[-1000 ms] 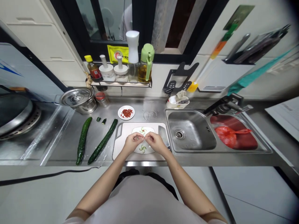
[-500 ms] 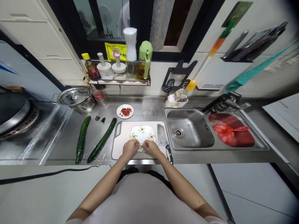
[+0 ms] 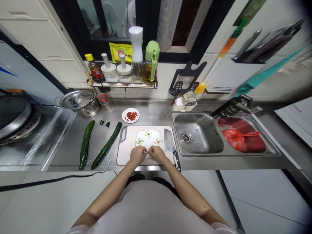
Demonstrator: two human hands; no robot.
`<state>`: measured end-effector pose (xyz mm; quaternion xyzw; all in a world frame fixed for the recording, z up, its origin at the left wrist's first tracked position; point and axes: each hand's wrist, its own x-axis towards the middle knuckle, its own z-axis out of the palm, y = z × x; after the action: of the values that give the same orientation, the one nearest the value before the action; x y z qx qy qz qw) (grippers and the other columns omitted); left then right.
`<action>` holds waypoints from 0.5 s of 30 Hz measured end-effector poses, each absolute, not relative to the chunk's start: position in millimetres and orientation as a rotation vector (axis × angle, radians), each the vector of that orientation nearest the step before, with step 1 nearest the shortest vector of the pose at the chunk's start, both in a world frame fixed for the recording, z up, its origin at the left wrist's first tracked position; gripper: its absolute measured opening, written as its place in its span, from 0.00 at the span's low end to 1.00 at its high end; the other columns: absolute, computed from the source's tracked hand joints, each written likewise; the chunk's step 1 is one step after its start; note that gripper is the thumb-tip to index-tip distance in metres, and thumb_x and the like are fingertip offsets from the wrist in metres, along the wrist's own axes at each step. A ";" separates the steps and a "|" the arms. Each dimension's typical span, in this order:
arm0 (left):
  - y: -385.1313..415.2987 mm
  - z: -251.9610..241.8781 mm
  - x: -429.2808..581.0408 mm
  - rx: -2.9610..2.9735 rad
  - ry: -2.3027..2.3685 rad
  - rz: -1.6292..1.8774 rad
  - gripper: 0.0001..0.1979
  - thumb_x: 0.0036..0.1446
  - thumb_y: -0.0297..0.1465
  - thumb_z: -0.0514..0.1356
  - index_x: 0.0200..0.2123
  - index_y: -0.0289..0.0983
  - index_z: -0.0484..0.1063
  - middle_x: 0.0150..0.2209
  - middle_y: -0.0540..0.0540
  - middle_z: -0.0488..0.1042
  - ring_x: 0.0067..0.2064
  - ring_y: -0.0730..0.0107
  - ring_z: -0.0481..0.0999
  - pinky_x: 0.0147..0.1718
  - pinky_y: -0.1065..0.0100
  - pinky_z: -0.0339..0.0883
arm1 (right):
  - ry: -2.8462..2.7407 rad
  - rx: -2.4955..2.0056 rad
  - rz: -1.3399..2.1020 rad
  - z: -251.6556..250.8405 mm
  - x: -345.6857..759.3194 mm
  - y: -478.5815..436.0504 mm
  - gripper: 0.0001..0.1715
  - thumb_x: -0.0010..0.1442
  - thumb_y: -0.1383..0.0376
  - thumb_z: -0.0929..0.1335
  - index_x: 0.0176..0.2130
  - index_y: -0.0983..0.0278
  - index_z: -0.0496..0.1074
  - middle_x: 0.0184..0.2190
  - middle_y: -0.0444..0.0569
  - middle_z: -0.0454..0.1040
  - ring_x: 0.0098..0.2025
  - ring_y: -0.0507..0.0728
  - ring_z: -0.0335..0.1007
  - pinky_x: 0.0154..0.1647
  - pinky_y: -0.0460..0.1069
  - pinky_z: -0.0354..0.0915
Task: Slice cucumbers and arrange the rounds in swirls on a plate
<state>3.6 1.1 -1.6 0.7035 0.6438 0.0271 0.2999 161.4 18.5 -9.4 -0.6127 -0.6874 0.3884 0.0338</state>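
Over the front edge of a white square plate (image 3: 149,139), my left hand (image 3: 138,154) and my right hand (image 3: 156,153) are close together, fingers pinched. Something too small to make out is between the fingertips. On the plate are pinwheels (image 3: 148,134) of thin green-edged slices, each with a red centre; my fingers partly cover the front one. Beneath the plate is a pale cutting board (image 3: 126,152). A kitchen knife (image 3: 170,140) lies along the board's right side, its black handle past the edge.
Two cucumbers (image 3: 86,144) and two cut ends (image 3: 107,124) lie left of the board. Behind it stands a small dish (image 3: 127,120) of red bits. A double sink (image 3: 200,135) is to the right, with a red bag (image 3: 234,139). Bottles and jars line a rack (image 3: 126,85).
My left hand has shifted slightly right, its fingertips now nearer my right hand's over the front pinwheel. The right hand has moved very little.
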 end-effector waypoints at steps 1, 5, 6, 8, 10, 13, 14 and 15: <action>0.8 -2.1 3.8 1.869 1.709 0.066 0.08 0.58 0.32 0.59 0.39 0.42 0.76 0.39 0.48 0.77 0.45 0.63 0.74 0.44 0.65 0.62 | -2.114 -1.881 1.201 -10.1 161.4 18.1 0.08 0.59 0.68 0.63 0.31 0.65 0.71 0.30 0.47 0.75 0.30 0.51 0.63 0.28 0.44 0.49; -0.2 -5.3 3.8 1.867 1.711 0.041 0.08 0.58 0.33 0.59 0.40 0.42 0.76 0.39 0.47 0.77 0.46 0.63 0.74 0.44 0.65 0.62 | -2.123 -1.871 1.214 -11.9 160.9 17.3 0.08 0.59 0.68 0.63 0.31 0.65 0.72 0.30 0.47 0.75 0.31 0.51 0.63 0.28 0.44 0.49; -0.4 -6.4 3.7 1.869 1.712 0.036 0.08 0.58 0.33 0.59 0.40 0.42 0.76 0.39 0.47 0.77 0.46 0.63 0.74 0.44 0.65 0.62 | -2.124 -1.880 1.213 -12.2 160.5 17.3 0.08 0.58 0.69 0.64 0.31 0.65 0.72 0.30 0.47 0.75 0.31 0.51 0.63 0.28 0.44 0.49; -0.6 -8.2 3.2 1.877 1.711 0.035 0.08 0.59 0.33 0.58 0.40 0.43 0.76 0.40 0.47 0.77 0.46 0.63 0.74 0.44 0.65 0.62 | -2.130 -1.908 1.204 -12.5 159.5 17.4 0.08 0.58 0.69 0.63 0.31 0.65 0.72 0.30 0.47 0.74 0.31 0.51 0.63 0.28 0.45 0.49; -0.7 -9.2 2.9 1.880 1.710 0.037 0.08 0.59 0.33 0.57 0.40 0.43 0.76 0.40 0.47 0.77 0.46 0.63 0.74 0.44 0.65 0.62 | -2.142 -1.933 1.189 -12.8 158.3 17.8 0.08 0.58 0.69 0.63 0.30 0.65 0.72 0.30 0.47 0.74 0.30 0.51 0.62 0.28 0.45 0.48; 0.1 -8.8 4.0 1.872 1.712 0.029 0.09 0.61 0.34 0.56 0.40 0.42 0.76 0.40 0.47 0.77 0.46 0.63 0.74 0.45 0.65 0.61 | -2.166 -1.954 1.167 -13.1 156.6 18.2 0.08 0.58 0.69 0.64 0.31 0.65 0.72 0.30 0.47 0.74 0.30 0.51 0.62 0.28 0.45 0.48; 0.7 -8.4 4.9 1.868 1.716 0.025 0.09 0.61 0.34 0.56 0.40 0.42 0.76 0.40 0.47 0.77 0.46 0.63 0.74 0.45 0.65 0.61 | -2.170 -1.964 1.158 -13.3 156.1 18.2 0.07 0.58 0.69 0.64 0.31 0.65 0.72 0.30 0.47 0.74 0.31 0.51 0.62 0.28 0.45 0.48; 1.3 -7.9 6.0 1.864 1.721 0.021 0.09 0.61 0.34 0.56 0.40 0.42 0.75 0.40 0.47 0.77 0.47 0.63 0.73 0.45 0.65 0.60 | -2.170 -1.978 1.148 -13.6 155.6 18.2 0.06 0.58 0.69 0.65 0.31 0.65 0.72 0.30 0.47 0.74 0.31 0.51 0.62 0.29 0.45 0.48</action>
<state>6.0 1.3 -7.9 0.7015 0.6477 0.0077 0.2974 155.6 18.2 -13.6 -0.6273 -0.6883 0.3642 -0.0055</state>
